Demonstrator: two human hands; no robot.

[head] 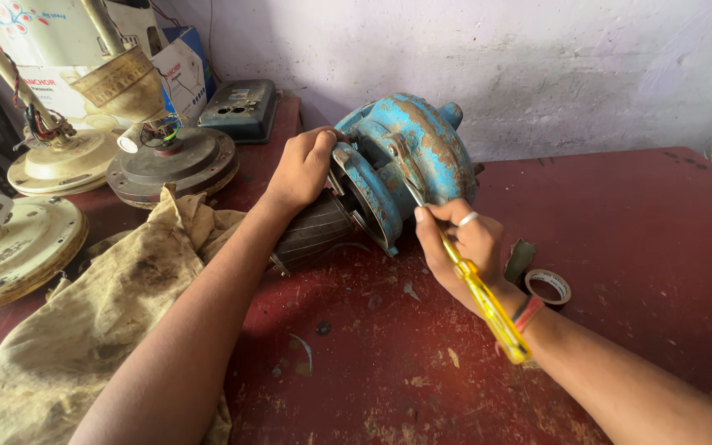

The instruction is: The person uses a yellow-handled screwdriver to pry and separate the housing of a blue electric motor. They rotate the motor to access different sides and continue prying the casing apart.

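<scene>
pump casing (409, 156), blue and rusty, lies on its side on the red table (620, 231), not yet opened. left hand (302, 169) grips its top edge. right hand (463, 243) pinches a yellow-handled screwdriver (488, 305), tip at the housing seam; motor body (315, 231) not yet separated.

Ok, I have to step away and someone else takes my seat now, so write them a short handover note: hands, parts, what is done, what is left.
Left hand grips the top edge of the rusty blue pump housing, lying on its side on the red table.
Right hand holds a yellow-handled screwdriver, tip at the housing's flange.
Housing sits on the dark ribbed motor body; no loose screws visible.
Left: work at the flange looks unfinished.
</scene>
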